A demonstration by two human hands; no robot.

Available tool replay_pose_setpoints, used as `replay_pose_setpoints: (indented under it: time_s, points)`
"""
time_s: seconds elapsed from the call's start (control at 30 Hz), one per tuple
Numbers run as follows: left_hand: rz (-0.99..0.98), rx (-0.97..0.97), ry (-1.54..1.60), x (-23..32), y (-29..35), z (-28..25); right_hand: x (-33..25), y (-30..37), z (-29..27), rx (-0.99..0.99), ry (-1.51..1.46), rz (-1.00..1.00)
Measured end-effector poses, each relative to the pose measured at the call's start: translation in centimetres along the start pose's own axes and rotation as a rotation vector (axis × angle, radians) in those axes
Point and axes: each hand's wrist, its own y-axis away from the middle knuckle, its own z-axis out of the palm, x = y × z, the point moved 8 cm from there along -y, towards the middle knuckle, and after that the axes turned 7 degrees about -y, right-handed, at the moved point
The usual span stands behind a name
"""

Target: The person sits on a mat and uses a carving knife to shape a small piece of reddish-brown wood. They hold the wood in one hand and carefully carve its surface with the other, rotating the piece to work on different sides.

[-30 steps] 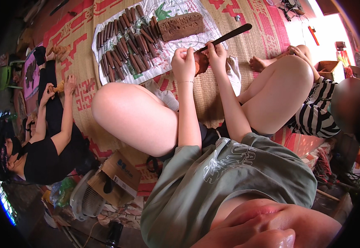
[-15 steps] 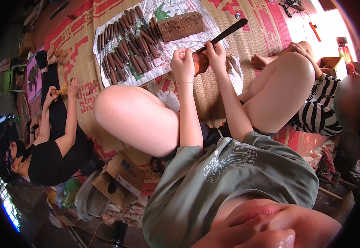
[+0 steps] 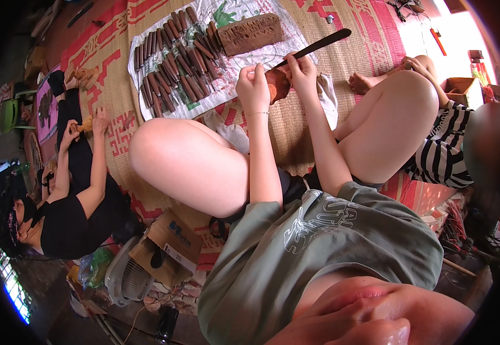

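Note:
In front of my knees, my left hand (image 3: 253, 89) is closed on a reddish-brown wooden piece (image 3: 280, 88), which has an uneven outline. My right hand (image 3: 302, 75) pinches a long, dark, flat tool (image 3: 326, 42) with a rounded far end. The tool slants up to the right, and its near end lies at the top of the wooden piece. Fingers partly cover both the piece and the tool's working end, so its shape there cannot be made out.
Rows of brown-handled tools (image 3: 172, 63) and a brown block (image 3: 250, 35) lie on a white sheet (image 3: 146, 112) over a woven mat (image 3: 112, 86). One person in black (image 3: 72, 224) works at left; another in stripes (image 3: 442, 144) sits at right. A cardboard box (image 3: 166, 247) stands behind left.
The dark tool has shifted a little to the right and lies at a flatter slant, my right hand moving with it. My left hand and the wooden piece have barely moved.

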Motion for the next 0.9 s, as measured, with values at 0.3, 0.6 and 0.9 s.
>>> replay_pose_setpoints:
  time_s: [0.3,0.6,0.9]
  points:
    - [0.000,0.022,-0.017,-0.2,-0.2,-0.2,0.8,-0.2,0.3,-0.182,0.194,0.062]
    - [-0.011,-0.019,-0.019,-0.3,-0.3,-0.1,1.8,-0.6,0.1,-0.194,0.148,0.082]
    - [0.010,-0.009,-0.030,0.1,-0.3,-0.2,1.4,-0.4,1.6,-0.195,-0.033,-0.051]
